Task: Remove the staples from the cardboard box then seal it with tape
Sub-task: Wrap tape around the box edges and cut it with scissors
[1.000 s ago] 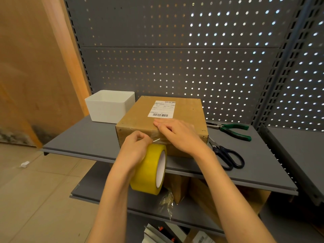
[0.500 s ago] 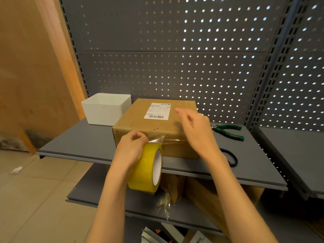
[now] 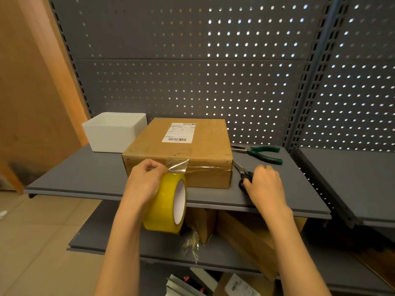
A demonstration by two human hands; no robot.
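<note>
A closed cardboard box (image 3: 198, 146) with a white barcode label lies on the grey shelf (image 3: 74, 178). A strip of clear tape (image 3: 205, 168) runs along the box's front top edge from the right corner to the roll. My left hand (image 3: 143, 180) grips the yellow tape roll (image 3: 165, 207) in front of the box's left half, with the tape stretched taut. My right hand (image 3: 264, 185) lies on the black handles of the scissors (image 3: 242, 170) to the right of the box, fingers curled over them.
A white open bin (image 3: 113, 133) stands left of the box. Green-handled pliers (image 3: 264, 153) lie at the back right. A perforated grey panel backs the shelf. Cardboard pieces and crumpled clear film sit on the lower shelf (image 3: 119, 244). A wooden wall is at the left.
My right hand has left the top of the box and moved right and down onto the scissors. My left hand still holds the roll with the tape stretched.
</note>
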